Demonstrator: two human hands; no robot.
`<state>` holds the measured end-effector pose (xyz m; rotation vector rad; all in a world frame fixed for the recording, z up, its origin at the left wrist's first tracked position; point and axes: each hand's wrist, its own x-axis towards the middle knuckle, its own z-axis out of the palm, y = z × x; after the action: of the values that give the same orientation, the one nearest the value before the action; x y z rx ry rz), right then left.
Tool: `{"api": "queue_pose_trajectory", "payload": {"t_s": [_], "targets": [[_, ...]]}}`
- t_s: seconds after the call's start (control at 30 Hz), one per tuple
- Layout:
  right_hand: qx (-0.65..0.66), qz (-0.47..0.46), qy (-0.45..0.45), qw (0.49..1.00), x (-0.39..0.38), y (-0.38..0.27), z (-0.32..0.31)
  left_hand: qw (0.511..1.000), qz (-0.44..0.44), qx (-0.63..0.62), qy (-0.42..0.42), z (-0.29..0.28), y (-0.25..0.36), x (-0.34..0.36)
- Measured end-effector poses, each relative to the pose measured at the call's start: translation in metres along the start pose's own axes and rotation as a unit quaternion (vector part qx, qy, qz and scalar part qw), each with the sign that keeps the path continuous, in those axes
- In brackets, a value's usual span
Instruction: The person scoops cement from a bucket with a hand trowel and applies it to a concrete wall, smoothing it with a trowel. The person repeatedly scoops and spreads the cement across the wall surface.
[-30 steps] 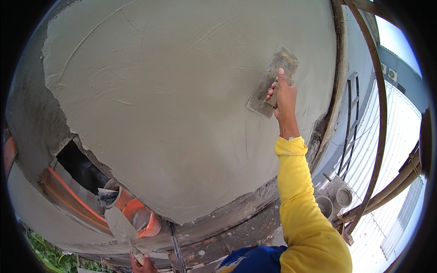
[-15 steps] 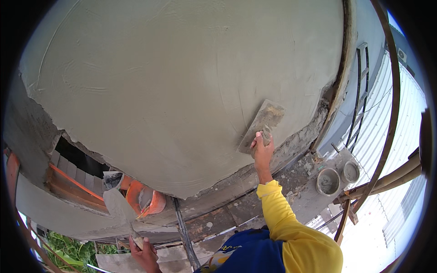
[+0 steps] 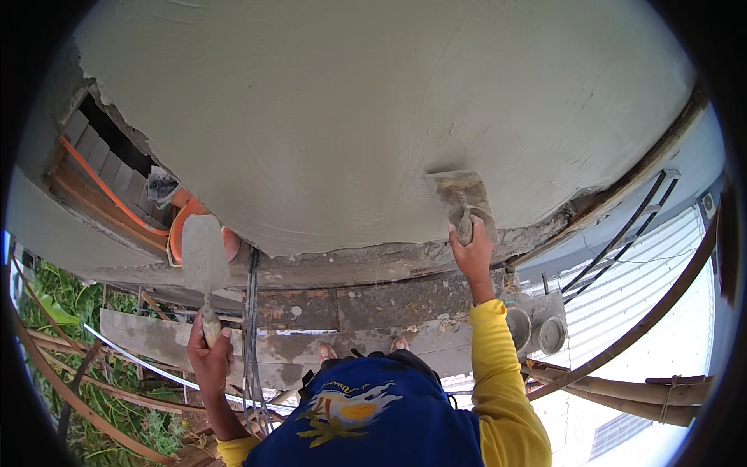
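My right hand (image 3: 472, 255) grips the handle of a cement-smeared flat float (image 3: 455, 189), whose blade lies against the wet grey plaster wall (image 3: 327, 132) near its rough lower edge. At the lower left, my left hand (image 3: 210, 359) is closed round the handle of a pointed trowel (image 3: 204, 249), its blade upright and coated in grey mortar. Behind that blade an orange bucket (image 3: 231, 243) sits by a ragged dark opening in the wall.
My feet (image 3: 327, 352) stand on a stained plank platform (image 3: 156, 327). Two round mortar containers (image 3: 551, 335) sit at right, near bamboo poles (image 3: 638, 397) and a leaning ladder (image 3: 622, 233). Hanging cables (image 3: 253, 327) run down centrally. Plants (image 3: 70, 311) grow below left.
My right hand has swept the float down the wall toward its lower edge. My left hand and trowel show higher in the picture. The view has shifted, showing my feet and more platform.
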<state>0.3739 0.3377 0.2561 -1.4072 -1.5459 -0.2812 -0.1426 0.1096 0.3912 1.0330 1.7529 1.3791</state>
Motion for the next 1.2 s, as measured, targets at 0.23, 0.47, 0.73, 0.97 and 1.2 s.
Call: {"api": "queue_pose_trajectory", "payload": {"t_s": [0.23,0.47,0.73,0.97,1.2], "targets": [[-0.166,-0.347,-0.313,0.868,-0.008,0.03,0.024,0.988,-0.087,-0.001,-0.13,0.073,-0.018,-0.033],[-0.107,-0.336,-0.145,0.925,0.177,-0.086,-0.045,0.974,-0.146,0.027,-0.168,0.092,-0.064,-0.049],[-0.091,-0.247,0.044,0.964,0.448,-0.189,-0.23,0.95,-0.124,0.087,-0.274,0.098,-0.089,-0.014],[0.054,-0.027,0.149,0.987,0.369,-0.146,-0.319,0.903,-0.125,0.128,-0.39,0.134,-0.146,0.02],[-0.095,0.31,0.068,0.943,0.036,0.013,-0.314,0.82,-0.12,0.225,-0.512,0.216,-0.101,0.031]]}}
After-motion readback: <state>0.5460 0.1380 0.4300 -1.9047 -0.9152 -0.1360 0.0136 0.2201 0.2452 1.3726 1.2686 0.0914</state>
